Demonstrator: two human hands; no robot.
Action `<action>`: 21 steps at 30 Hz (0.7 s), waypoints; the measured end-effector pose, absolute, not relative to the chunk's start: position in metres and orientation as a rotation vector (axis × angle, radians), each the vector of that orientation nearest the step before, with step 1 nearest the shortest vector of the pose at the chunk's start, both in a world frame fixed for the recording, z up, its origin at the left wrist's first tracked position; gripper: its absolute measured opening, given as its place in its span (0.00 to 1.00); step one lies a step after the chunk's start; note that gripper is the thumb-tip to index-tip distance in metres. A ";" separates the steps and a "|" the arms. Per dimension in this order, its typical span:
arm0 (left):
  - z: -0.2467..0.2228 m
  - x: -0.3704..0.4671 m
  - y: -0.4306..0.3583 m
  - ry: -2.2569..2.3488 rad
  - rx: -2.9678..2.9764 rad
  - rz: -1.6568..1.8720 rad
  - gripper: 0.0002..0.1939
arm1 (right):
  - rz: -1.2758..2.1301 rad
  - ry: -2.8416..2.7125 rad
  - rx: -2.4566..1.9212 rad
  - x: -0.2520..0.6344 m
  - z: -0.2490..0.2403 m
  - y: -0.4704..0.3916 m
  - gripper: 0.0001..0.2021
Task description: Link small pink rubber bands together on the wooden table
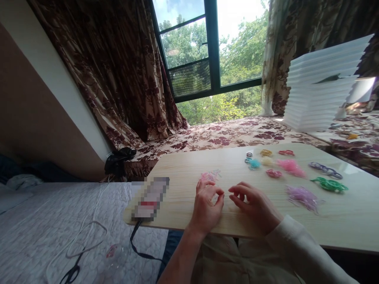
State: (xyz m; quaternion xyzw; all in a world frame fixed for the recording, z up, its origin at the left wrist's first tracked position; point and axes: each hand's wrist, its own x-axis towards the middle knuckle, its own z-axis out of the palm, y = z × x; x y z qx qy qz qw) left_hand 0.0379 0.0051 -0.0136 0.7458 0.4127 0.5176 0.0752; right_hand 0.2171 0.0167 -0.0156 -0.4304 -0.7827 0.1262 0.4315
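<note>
Many pcs (pixel 209 176) (pink) past L fingers (pixel 218 190)

A dark-framed, daylit window (pixel 212 47) stands between floral curtains (pixel 130 75) above a floral-covered ledge (pixel 220 139).

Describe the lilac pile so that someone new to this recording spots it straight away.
Find the pale wood-grain table, then look just right of the person's right hand. There lies a loose lilac pile of thin pieces. It is paler than the dark purple bundle and the green bundle beyond it.
</note>
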 end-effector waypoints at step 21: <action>-0.012 0.040 0.002 1.324 2.313 1.494 0.08 | 0.308 -1.981 -1.080 0.215 -0.010 0.014 0.11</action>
